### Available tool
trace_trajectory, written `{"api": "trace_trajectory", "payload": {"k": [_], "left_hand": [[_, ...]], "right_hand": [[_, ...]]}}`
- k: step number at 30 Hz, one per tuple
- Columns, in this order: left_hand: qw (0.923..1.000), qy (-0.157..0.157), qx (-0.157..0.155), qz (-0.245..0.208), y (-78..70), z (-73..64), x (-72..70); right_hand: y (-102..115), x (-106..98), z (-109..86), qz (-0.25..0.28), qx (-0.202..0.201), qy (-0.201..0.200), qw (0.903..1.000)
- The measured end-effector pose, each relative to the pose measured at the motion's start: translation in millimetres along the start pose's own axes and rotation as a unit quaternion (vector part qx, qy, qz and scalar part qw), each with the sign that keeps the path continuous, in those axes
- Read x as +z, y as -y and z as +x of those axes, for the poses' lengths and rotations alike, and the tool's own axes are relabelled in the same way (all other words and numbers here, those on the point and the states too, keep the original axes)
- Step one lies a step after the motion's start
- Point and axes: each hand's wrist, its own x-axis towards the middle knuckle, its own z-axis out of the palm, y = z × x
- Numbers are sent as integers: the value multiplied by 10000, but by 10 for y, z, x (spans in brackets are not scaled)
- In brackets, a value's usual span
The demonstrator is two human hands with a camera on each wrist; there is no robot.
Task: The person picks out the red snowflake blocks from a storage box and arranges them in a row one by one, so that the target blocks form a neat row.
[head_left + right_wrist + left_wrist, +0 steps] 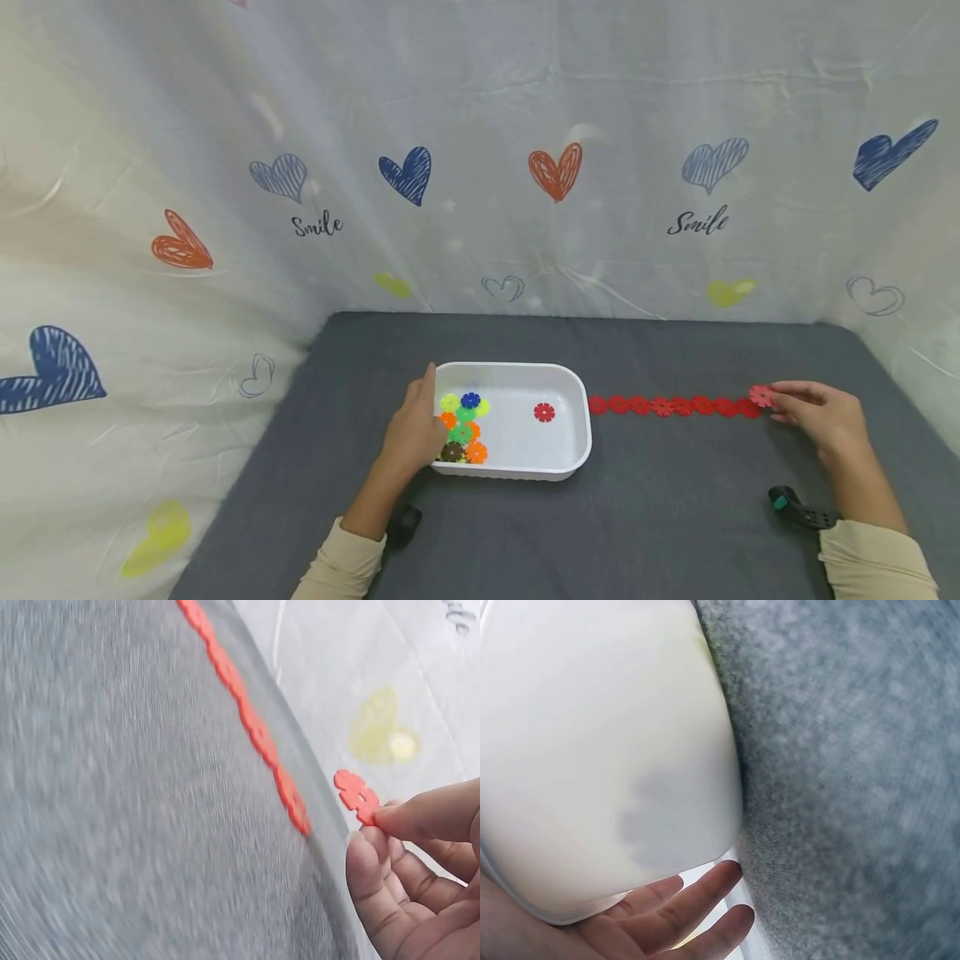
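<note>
My right hand pinches a red flower-shaped disc between thumb and fingertips. In the right wrist view the disc is held just above and apart from the end of a row of red discs lying on the cloth. My left hand grips the left wall of a white plastic tray, thumb over the rim and the other fingers along the outside. The left wrist view shows these fingers beside the tray's translucent wall. One red flower disc lies inside the tray's right half.
Several flower discs in green, yellow, orange, blue and brown are heaped at the tray's left end. Dark grey cloth covers the table. A white curtain printed with hearts hangs behind and to the left. The row starts by the tray's right wall.
</note>
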Motion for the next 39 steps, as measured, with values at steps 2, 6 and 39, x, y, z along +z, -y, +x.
{"api": "trace_trajectory", "payload": {"k": [2, 6, 39], "left_hand": [[10000, -1, -1, 13, -2, -3, -3], [10000, 9, -1, 19, -7, -5, -9], [10000, -63, 30, 62, -13, -9, 0]], "right_hand": [[-31, -36, 3, -60, 47, -41, 10000], [-73, -105, 4, -341, 114, -130, 9993], [-110, -60, 32, -1259, -203, -94, 9918]]}}
